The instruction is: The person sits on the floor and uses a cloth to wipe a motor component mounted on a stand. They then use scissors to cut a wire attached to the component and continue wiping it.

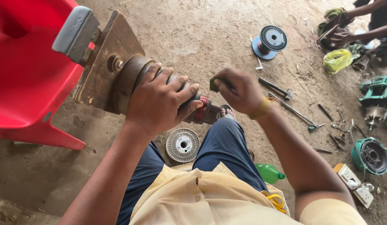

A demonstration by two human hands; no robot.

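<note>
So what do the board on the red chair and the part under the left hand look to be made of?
The board looks like bare wood: brown, rough and scuffed. The cylindrical part under the left hand seems dull, dark metal, probably worn steel. The chair looks like glossy moulded plastic.

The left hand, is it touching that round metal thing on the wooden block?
Touching. The head view shows the left hand wrapped over the round metal part, fingers lying flat on it with no gap, beside the wooden block.

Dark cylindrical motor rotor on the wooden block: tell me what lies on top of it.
The left hand lies over the dark cylindrical motor rotor, fingers wrapped around it. Only its red-wound end shows; the covered middle cannot be seen. The right hand holds a small greenish piece beside it.
</note>
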